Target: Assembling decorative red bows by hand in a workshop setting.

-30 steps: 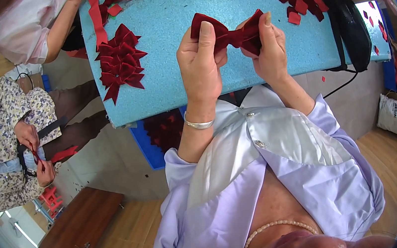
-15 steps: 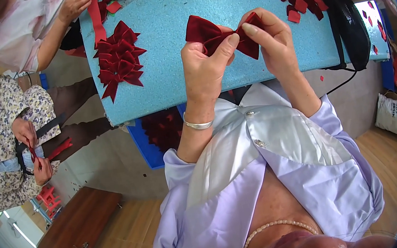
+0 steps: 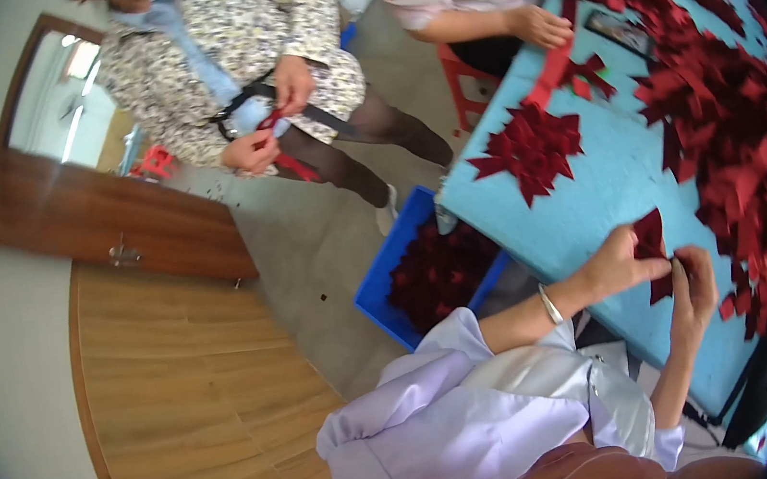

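- Left hand (image 3: 614,264) and right hand (image 3: 695,286) pinch a dark red ribbon bow (image 3: 651,238) over the blue table (image 3: 608,181).
- Finished bow (image 3: 531,147) and ribbon pile (image 3: 727,126) lie near.
- Blue crate (image 3: 387,283) stands below the table's edge.

Bin (image 3: 380,284) left of table (image 3: 592,202) (bows (image 3: 531,144) on top)

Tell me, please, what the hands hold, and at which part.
Both hands, left and right, pinch a dark red bow piece at its lower part, above the blue table.

Blue table (image 3: 604,186), red bows (image 3: 531,144)
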`<state>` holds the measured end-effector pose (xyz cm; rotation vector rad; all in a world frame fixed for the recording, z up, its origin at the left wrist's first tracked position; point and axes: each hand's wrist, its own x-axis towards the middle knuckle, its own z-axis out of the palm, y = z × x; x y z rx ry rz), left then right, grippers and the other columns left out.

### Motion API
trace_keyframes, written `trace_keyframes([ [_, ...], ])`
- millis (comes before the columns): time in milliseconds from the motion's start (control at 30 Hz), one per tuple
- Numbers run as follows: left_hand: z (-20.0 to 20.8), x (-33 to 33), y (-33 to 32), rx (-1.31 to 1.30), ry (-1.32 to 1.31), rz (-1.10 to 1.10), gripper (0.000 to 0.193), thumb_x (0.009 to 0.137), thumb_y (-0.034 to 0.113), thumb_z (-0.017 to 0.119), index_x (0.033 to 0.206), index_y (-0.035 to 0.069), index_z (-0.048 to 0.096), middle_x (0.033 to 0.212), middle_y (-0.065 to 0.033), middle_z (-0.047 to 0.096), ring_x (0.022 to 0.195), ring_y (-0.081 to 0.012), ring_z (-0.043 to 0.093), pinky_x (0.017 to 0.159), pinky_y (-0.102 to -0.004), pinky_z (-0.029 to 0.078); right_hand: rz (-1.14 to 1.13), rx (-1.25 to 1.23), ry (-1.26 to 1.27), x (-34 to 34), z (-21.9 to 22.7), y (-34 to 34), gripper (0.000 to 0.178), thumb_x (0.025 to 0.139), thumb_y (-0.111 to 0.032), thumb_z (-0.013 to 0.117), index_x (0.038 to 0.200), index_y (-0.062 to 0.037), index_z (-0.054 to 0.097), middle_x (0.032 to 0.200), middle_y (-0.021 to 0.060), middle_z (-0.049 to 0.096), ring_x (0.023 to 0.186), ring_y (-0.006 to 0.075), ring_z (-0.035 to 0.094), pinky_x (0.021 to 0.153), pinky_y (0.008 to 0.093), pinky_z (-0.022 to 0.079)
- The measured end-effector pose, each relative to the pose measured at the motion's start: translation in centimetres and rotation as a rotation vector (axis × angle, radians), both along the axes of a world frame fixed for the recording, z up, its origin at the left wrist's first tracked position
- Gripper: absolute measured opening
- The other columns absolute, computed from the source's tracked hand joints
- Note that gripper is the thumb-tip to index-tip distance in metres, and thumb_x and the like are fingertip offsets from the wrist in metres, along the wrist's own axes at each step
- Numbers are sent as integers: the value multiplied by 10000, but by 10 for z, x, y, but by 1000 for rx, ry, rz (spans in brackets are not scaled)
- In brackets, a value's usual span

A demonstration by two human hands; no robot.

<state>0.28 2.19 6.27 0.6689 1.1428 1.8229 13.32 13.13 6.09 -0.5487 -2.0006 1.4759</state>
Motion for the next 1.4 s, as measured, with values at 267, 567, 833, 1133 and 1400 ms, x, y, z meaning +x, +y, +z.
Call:
trace_keyframes([
  [267,-8,1,1,-104,178,4,166,748,9,728,852,21,599,770,-1,627,730,-53,553,650,-250,476,-5,481,24,-7,18,-5,105,818,114,551,888,42,522,833,106,521,752,207,512,673,287,422],
  [567,-1,-5,-9,-97,213,-160,193,739,8,745,882,33,618,845,-1,641,814,-78,576,763,-274,497,-12,-475,-1,14,-11,0,142,950,-139,564,917,-5,602,853,9,567,752,78,510,663,229,409],
  [833,-4,2,-9,-88,-144,-59,194,829,58,713,995,-16,646,814,-49,647,665,-102,556,594,-242,455,14,-614,159,6,0,-6,142,966,-134,552,1007,-8,600,885,30,624,808,81,571,724,241,453],
  [1133,-11,16,-6,-21,-231,-23,216,804,30,741,983,-9,626,832,-66,653,677,-123,571,595,-264,460,-3,-753,268,16,-7,-18,173,962,-132,573,1086,-15,602,985,47,660,896,108,629,819,251,495],
  [1400,6,16,-6,-113,20,51,176,816,61,733,948,5,632,834,-40,643,695,-82,565,627,-231,464,-5,-519,232,15,-13,-17,131,955,-111,583,1034,-8,605,920,6,615,834,63,557,744,228,453],
])
